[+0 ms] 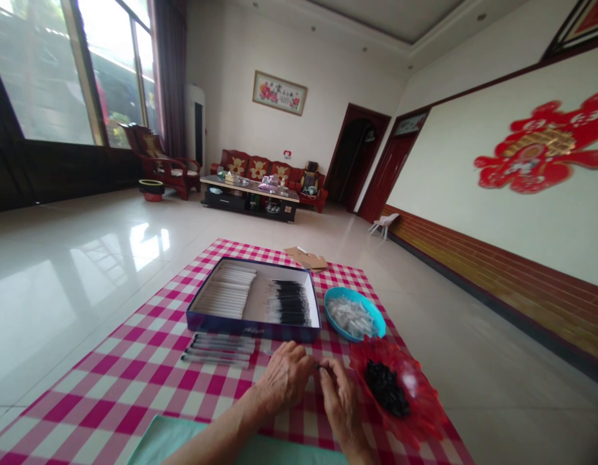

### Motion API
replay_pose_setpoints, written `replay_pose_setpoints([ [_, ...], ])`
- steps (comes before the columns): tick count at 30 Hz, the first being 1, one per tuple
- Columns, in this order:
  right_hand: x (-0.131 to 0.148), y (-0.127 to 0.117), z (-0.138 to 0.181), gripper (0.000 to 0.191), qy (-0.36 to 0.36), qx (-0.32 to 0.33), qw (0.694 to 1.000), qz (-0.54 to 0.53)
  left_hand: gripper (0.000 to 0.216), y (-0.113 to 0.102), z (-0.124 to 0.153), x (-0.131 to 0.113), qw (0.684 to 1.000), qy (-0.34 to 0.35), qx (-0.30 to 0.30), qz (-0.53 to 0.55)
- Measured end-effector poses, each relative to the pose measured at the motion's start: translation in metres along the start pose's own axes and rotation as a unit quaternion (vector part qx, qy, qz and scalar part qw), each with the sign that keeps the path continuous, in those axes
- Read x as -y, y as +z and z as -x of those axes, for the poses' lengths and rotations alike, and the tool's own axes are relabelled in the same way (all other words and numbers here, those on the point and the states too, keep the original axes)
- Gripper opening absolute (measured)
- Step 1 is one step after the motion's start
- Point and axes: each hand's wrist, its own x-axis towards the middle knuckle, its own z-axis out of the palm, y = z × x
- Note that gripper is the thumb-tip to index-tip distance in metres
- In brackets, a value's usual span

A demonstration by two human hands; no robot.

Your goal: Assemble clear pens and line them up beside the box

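Between 2 grips (290, 373) (338, 395), 1 slim pen (317, 366)

A: Where's the light from?

B: Daylight, through windows (115, 64) beyond the checked tablecloth (103, 381) and to its left; the panes burn nearly white in places.

A: Glare?

B: Glossy floor (51, 258) left of the tablecloth mirrors bright patches, and the red bowl (415, 382) on its right side carries a pale highlight.

A: Darkest spot?

B: The doorway (352, 161) beyond the tablecloth, almost black.

A: Sharp?

B: Softish. On the tablecloth, the small piece between the left hand (287, 374) and right hand (338, 395) is blurred. The wide lens tilts the room, stretching the red wall decoration (536, 152) right of the tablecloth.
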Motion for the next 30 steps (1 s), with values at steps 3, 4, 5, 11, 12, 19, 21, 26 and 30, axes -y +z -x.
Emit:
replay_pose_setpoints([
  [3, -0.0019, 0.0030, -0.0014, 0.033, -0.006, -0.006, 1.000, 0.022, 0.014, 0.0017, 0.0004, -0.0005, 1.000, 0.006, 0.010, 0.002],
  [4, -0.0023, 0.0040, -0.0022, 0.035, -0.006, -0.010, 1.000, 0.028, 0.014, 0.0022, 0.0004, -0.0007, 1.000, 0.009, 0.013, 0.002],
  [5, -0.0025, 0.0048, -0.0029, 0.037, -0.005, -0.014, 0.999, 0.033, 0.014, 0.0025, 0.0004, -0.0010, 1.000, 0.011, 0.016, 0.001],
  [11, -0.0010, 0.0022, -0.0022, 0.034, 0.007, -0.007, 1.000, 0.020, 0.016, 0.0017, 0.0005, -0.0008, 1.000, 0.003, 0.014, -0.004],
  [12, -0.0008, 0.0013, -0.0015, 0.031, 0.007, 0.004, 1.000, 0.007, 0.016, 0.0016, 0.0006, -0.0005, 1.000, 0.003, 0.015, -0.001],
  [19, -0.0061, 0.0028, -0.0011, 0.029, -0.014, 0.021, 1.000, 0.018, 0.016, 0.0019, 0.0007, 0.0005, 1.000, 0.005, 0.022, 0.015],
  [21, -0.0077, 0.0051, -0.0021, 0.033, -0.019, 0.016, 0.999, 0.034, 0.017, 0.0006, 0.0002, -0.0007, 1.000, 0.010, 0.023, 0.019],
  [26, -0.0089, 0.0081, -0.0034, 0.040, -0.003, 0.001, 0.999, 0.035, 0.020, -0.0020, -0.0006, -0.0025, 0.999, 0.015, 0.025, 0.022],
  [30, -0.0087, 0.0058, -0.0016, 0.036, 0.002, 0.007, 1.000, 0.030, 0.021, 0.0015, 0.0005, 0.0002, 1.000, 0.010, 0.019, 0.016],
])
